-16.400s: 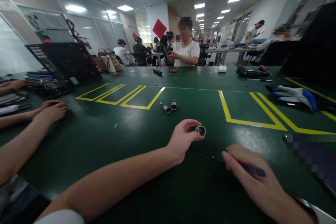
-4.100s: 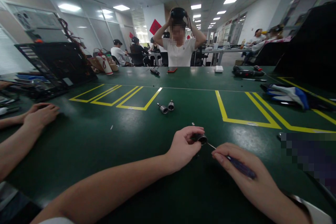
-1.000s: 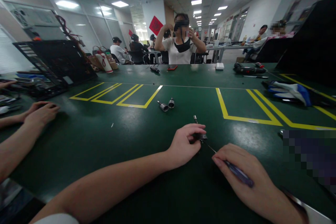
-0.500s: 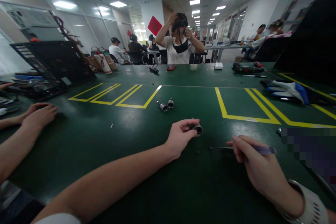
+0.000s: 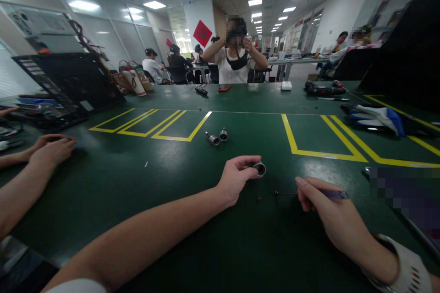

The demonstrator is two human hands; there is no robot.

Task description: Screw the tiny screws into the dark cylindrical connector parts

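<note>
Near the middle of the green table (image 5: 165,169), my left hand (image 5: 237,178) pinches a metal socket (image 5: 260,169), its round opening turned toward me. My right hand (image 5: 319,197) is closed around the purple handle of a thin screwdriver (image 5: 335,194), which points left. At the screwdriver's tip is a small dark part (image 5: 276,193), just above the table or on it; I cannot tell which. A tiny piece (image 5: 258,198) lies below the held socket. Two more metal sockets, one with a shank (image 5: 213,139) and one beside it (image 5: 223,134), lie farther back.
Yellow tape (image 5: 292,146) marks outlines across the table. Gloves (image 5: 378,118) and a black power tool (image 5: 321,89) lie at the right rear. Another person's hands (image 5: 53,149) rest at the left. A person (image 5: 235,62) sits opposite, arms raised.
My right hand has shifted slightly left, its fingers nearer the screwdriver's tip. My left hand and the socket have barely moved. The person opposite has lowered one hand.
</note>
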